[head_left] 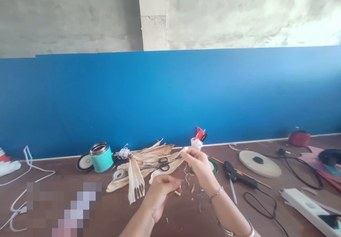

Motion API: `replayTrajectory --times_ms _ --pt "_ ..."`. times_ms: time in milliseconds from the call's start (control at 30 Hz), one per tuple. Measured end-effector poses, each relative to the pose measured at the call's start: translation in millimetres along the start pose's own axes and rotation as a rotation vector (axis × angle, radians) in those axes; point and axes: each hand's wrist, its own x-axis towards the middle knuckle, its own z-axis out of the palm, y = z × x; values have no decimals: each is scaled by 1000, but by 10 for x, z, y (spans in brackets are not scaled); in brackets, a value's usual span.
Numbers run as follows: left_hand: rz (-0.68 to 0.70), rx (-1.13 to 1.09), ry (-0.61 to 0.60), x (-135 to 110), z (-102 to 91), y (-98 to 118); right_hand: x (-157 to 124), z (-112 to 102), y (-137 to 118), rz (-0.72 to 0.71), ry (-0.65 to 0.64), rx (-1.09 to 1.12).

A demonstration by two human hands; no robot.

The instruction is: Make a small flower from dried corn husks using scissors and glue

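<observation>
My left hand point(163, 195) is closed in a pinch in the lower middle of the head view. A small pale strip point(178, 193), which looks like dried corn husk, sticks out below its fingertips. Higher and to the right, my right hand point(198, 164) is also pinched, thumb against fingers. What it holds, if anything, is too thin to make out. Beyond both hands lie dried corn husks point(156, 154), with black-handled scissors point(163, 166) on top. One husk with a slit, fringed end point(136, 182) hangs toward the front. Thin scraps point(192, 188) litter the table by my hands.
A turquoise metal jar point(101, 159) and a roll of clear tape point(118, 174) stand left of the husks. To the right are a black glue gun point(239, 176), a white disc point(259, 163) and a power strip point(310, 208). A blue partition point(170, 98) closes off the back.
</observation>
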Motion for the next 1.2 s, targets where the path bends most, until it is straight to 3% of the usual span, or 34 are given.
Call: replayTrajectory --times_ms 67,133,200,300,367,433,533,567,667,733,833,1200 --pt "-18 191 66 50 3 -95 44 -67 0 -8 126 36" --pt "7 518 106 72 8 -163 85 -139 -14 -45 208 75" --pt "144 821 39 47 15 -181 107 -198 -43 -89 242 102" --pt "381 994 -142 -37 11 -121 96 -239 -99 -103 173 76" --pt "433 1007 -144 -70 -7 -52 68 -233 -123 -57 48 33" --pt "512 936 49 -66 -36 23 38 -209 -126 4 -98 3" --pt "585 724 225 -48 -70 151 4 -163 -103 33 -273 -53" --pt "554 635 217 -50 -74 194 -3 -150 -94 16 -311 -83" --pt "221 391 201 -79 -56 289 -21 -120 -70 -49 -395 -168" --pt "123 275 151 -97 -33 310 -32 -104 -58 -64 -434 -179" --pt "113 175 59 -104 -14 289 -47 -78 -46 -29 -464 -169" --pt "103 59 -59 -40 -119 205 -77 -23 -102 -6 -479 -188"
